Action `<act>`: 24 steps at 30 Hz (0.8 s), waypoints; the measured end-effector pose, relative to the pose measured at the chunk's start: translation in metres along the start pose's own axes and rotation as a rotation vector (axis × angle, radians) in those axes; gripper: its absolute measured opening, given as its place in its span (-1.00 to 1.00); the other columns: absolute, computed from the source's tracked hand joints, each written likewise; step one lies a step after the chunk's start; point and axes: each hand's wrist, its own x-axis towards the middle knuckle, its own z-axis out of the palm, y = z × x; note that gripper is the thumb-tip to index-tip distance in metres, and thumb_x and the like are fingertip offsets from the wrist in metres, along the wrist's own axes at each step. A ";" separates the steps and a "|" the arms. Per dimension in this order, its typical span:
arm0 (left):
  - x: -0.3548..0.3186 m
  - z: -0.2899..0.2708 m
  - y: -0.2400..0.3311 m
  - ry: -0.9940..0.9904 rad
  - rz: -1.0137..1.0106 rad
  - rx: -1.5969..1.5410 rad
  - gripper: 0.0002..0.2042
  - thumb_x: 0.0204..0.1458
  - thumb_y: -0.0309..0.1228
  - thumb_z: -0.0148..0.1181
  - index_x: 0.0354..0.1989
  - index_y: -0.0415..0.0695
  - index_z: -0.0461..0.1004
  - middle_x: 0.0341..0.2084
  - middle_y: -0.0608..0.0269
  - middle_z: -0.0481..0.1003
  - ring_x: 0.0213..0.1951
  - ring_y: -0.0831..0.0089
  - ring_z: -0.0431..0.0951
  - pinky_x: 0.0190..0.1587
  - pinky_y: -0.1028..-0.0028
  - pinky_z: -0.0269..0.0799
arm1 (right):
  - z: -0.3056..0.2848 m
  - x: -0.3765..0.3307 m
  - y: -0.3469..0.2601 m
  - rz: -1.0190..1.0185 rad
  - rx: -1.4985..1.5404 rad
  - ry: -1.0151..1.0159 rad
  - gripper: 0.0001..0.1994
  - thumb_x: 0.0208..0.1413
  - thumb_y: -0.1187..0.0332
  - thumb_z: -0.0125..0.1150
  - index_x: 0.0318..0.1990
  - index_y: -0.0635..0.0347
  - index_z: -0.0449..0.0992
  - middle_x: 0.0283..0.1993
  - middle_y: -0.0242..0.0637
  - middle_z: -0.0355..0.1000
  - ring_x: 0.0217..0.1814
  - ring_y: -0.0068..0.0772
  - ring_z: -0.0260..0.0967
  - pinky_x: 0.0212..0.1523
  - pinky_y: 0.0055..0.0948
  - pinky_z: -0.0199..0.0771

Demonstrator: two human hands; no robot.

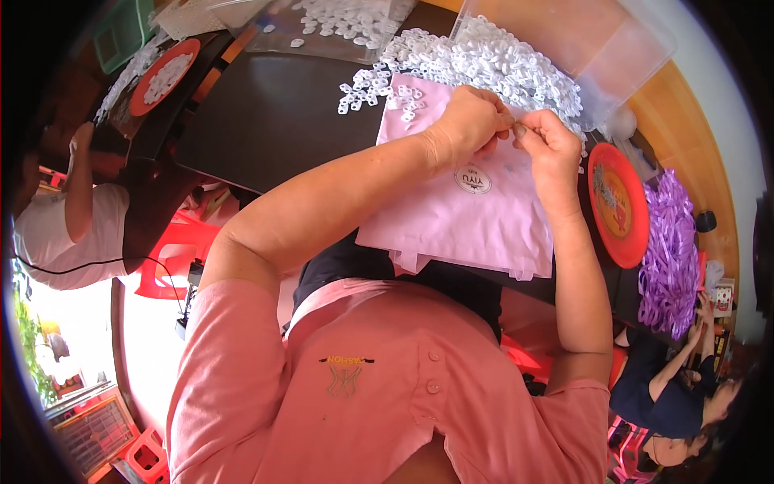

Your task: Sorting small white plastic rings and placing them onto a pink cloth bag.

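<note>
Both hands are raised over a pink cloth bag [476,218] with a round white label, which lies flat at the table's front edge. My left hand [469,125] is closed in a pinch, its fingertips meeting those of my right hand [551,149]. The right thumb and forefinger are pinched too. Whatever small thing sits between the fingertips is too small to make out. Just beyond the hands spreads a heap of small white plastic pieces with holes [508,64]. Several loose white pieces [405,101] rest on the bag's far left corner.
At right stand a red-rimmed dish [619,206] and a bundle of purple ribbons [669,254]. Clear plastic bins [601,40] stand behind the heap. A red plate [137,95] of white pieces lies far left. Other people sit at left [93,222] and lower right [669,387].
</note>
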 end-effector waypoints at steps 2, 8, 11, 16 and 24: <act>-0.002 0.001 0.001 -0.001 0.022 0.026 -0.88 0.01 -0.48 0.19 -0.44 -0.30 0.47 -0.62 0.25 0.45 -0.73 0.57 0.35 -0.72 0.51 0.22 | 0.001 0.001 0.001 0.022 0.047 0.004 -0.96 0.07 0.52 0.17 -0.38 0.32 0.48 -0.52 -0.41 0.40 -0.46 -0.66 0.30 -0.41 -0.59 0.31; 0.008 -0.005 -0.007 0.044 0.111 0.101 -0.88 0.01 -0.47 0.19 -0.45 -0.27 0.46 -0.62 0.26 0.45 -0.74 0.57 0.33 -0.72 0.52 0.20 | -0.001 0.012 -0.009 0.164 0.145 -0.015 -0.93 0.09 0.50 0.19 -0.37 0.33 0.49 -0.51 -0.44 0.40 -0.46 -0.68 0.27 -0.42 -0.62 0.27; 0.009 -0.007 -0.005 0.054 0.077 0.054 -0.88 -0.01 -0.46 0.20 -0.46 -0.26 0.47 -0.61 0.26 0.46 -0.74 0.58 0.33 -0.72 0.52 0.20 | -0.004 0.031 -0.009 0.176 0.057 0.014 -0.92 0.06 0.48 0.21 -0.33 0.31 0.53 -0.52 -0.41 0.42 -0.49 -0.64 0.29 -0.45 -0.58 0.27; 0.013 -0.009 -0.012 -0.020 0.084 0.112 -0.88 -0.08 -0.45 0.22 -0.45 -0.26 0.49 -0.60 0.24 0.48 -0.70 0.57 0.37 -0.66 0.52 0.26 | 0.007 0.088 0.010 -0.033 -0.399 -0.094 -0.88 -0.06 0.38 0.24 -0.33 0.10 0.59 -0.53 -0.26 0.48 -0.48 -0.39 0.42 -0.41 -0.38 0.37; 0.011 -0.005 -0.017 -0.081 0.294 0.430 -0.84 -0.16 -0.43 0.17 -0.42 -0.25 0.55 -0.47 -0.04 0.55 -0.36 0.13 0.56 -0.24 0.28 0.44 | 0.037 0.122 0.027 -0.262 -0.834 -0.279 -0.77 -0.05 0.37 0.16 -0.21 -0.16 0.58 -0.25 -0.25 0.55 -0.23 -0.13 0.51 -0.23 -0.17 0.47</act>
